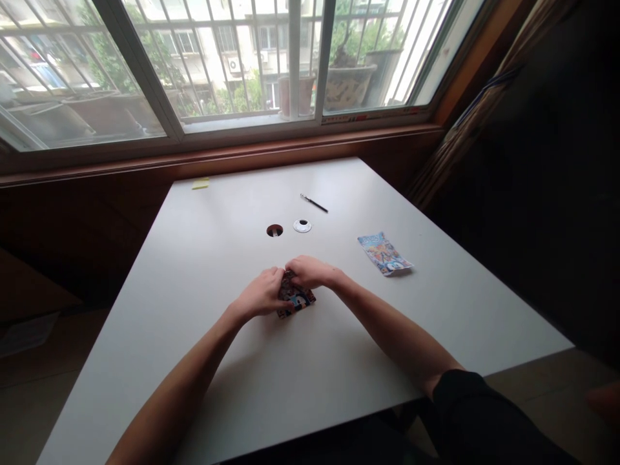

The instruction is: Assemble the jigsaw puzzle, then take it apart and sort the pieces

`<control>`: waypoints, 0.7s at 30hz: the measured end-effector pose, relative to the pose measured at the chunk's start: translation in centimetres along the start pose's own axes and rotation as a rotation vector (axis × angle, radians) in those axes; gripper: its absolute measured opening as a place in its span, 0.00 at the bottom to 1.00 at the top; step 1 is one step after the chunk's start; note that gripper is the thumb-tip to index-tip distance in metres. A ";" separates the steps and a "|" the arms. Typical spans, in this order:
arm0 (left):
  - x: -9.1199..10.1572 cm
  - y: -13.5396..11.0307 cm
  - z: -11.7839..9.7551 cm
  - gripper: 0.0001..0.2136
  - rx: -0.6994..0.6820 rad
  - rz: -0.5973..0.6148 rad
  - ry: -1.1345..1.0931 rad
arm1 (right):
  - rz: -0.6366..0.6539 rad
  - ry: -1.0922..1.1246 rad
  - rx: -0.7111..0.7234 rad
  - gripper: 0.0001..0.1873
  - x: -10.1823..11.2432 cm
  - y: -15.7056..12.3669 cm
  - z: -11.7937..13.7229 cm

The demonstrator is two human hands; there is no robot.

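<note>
Hands meet over a small printed packet on a white table.

Head view: the left hand (pixel 261 294) and the right hand (pixel 307 271) are closed together on the colourful packet (pixel 296 301), fingers curled around its upper edge with the fingertips touching or nearly so; the packet's lower part shows just below and between the two hands, resting on or just above the table (pixel 194 271). A second printed packet (pixel 385 253) lies flat well to the right of the right hand. Beyond the hands sit a round cable hole (pixel 274 230) and, just beside it, its white cap (pixel 302 225); farther off lies a dark pen (pixel 314 203). A yellow sticky note (pixel 200 184) rests at the far left edge, well apart from the left hand.
</note>
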State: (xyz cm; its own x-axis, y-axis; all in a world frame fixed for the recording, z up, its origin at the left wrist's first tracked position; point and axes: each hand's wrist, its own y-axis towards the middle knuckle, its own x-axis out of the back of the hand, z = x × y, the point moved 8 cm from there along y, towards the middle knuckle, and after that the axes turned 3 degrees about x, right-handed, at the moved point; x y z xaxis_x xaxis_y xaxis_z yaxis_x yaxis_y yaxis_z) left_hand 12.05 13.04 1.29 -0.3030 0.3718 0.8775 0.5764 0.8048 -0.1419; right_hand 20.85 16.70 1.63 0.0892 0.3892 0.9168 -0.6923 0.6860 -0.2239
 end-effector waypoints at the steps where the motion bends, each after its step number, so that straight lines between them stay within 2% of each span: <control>1: 0.0 0.0 0.0 0.23 0.022 0.005 -0.002 | -0.011 0.021 0.003 0.09 0.1 0.0 -0.3; 8: 0.3 0.4 1.0 0.15 0.094 -0.001 -0.036 | -0.020 0.157 0.023 0.11 0.7 -0.4 -1.8; 11: 0.4 0.4 1.3 0.16 0.098 0.011 -0.055 | -0.014 0.187 0.035 0.13 0.6 -0.4 -1.7; 14: 0.4 0.4 1.1 0.11 0.076 0.024 -0.049 | 0.017 0.209 0.079 0.18 0.1 -0.5 -0.9; 17: 0.4 0.2 0.7 0.08 0.079 0.019 -0.024 | 0.005 0.156 0.108 0.22 -0.2 -0.5 0.1; 21: 0.1 -0.3 -0.2 0.07 0.094 0.010 0.021 | -0.011 0.032 0.056 0.21 -0.2 -0.6 0.7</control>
State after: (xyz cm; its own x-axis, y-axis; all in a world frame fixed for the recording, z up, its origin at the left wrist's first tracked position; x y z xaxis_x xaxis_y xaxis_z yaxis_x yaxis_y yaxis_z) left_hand 11.94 12.73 1.54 -0.2815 0.3709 0.8850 0.5048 0.8416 -0.1921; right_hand 20.71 15.78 1.77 0.1195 0.4018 0.9079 -0.7298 0.6556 -0.1941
